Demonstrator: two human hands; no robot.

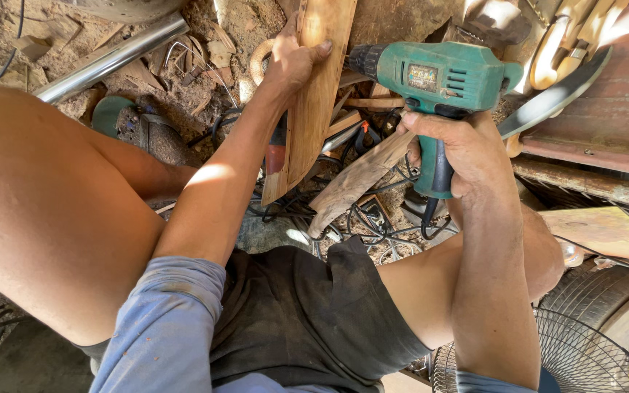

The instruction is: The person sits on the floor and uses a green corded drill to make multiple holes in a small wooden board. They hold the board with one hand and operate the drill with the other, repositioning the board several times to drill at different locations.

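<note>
View: head camera, looking straight down over the person's lap.
Left hand (294, 60): at 12 o'clock of the frame, forearm stretched up from the blue sleeve (165, 320); fingers wrapped over the left edge of the wooden board (313, 102), thumb laid across its face, clamped on it.
Wooden board: long, narrow, held on a slight tilt, upper end past the top edge of the frame, lower end near centre above the tangle of cables (362, 218).
Right hand (460, 149): at 2 o'clock from centre, forearm rising from the lower right; fist closed tight round the handle of the green electric drill (438, 76).
Green electric drill: body lying level, chuck end pointing to 9 o'clock, its nose touching or just beside the board's right edge; the bit itself cannot be made out.
Loose wood offcut (358, 178): slanted plank just beside the drill handle, at 7 o'clock of it.
Edges, left: bare knee (52, 211) fills the 9 o'clock side; metal pipe (111, 60) runs at 11 o'clock.
Edges, right: curved blade (555, 94) at 2 o'clock, rusted metal surface behind it; fan grille (584, 356) at 5 o'clock.
Open room: little; scrap wood and cables crowd the ground between the knees.
</note>
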